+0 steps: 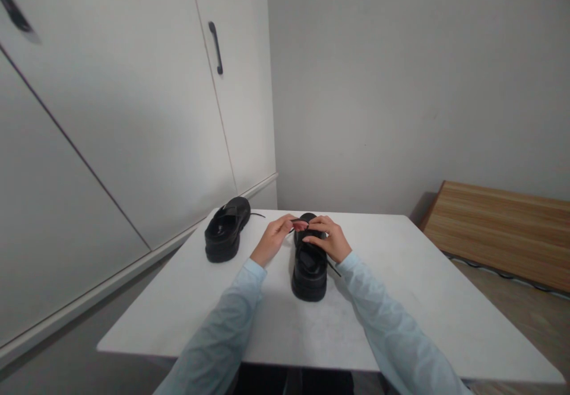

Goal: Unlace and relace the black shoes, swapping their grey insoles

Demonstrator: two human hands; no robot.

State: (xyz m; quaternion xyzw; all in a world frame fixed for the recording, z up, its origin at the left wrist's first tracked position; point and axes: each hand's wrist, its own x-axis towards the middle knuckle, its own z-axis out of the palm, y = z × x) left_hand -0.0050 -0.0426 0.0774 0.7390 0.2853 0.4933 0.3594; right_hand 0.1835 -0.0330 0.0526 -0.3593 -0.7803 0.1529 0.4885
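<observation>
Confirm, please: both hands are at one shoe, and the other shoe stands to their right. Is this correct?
No: the head view shows the other shoe standing to their left, not right. The left hand and right hand are at one shoe.

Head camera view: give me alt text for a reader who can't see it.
A person's left hand and right hand handle the laces of a black shoe on a white table, its toe pointing away. A second black shoe stands to the left, its lace end trailing. Beyond are white cabinet doors and a gray wall.
</observation>
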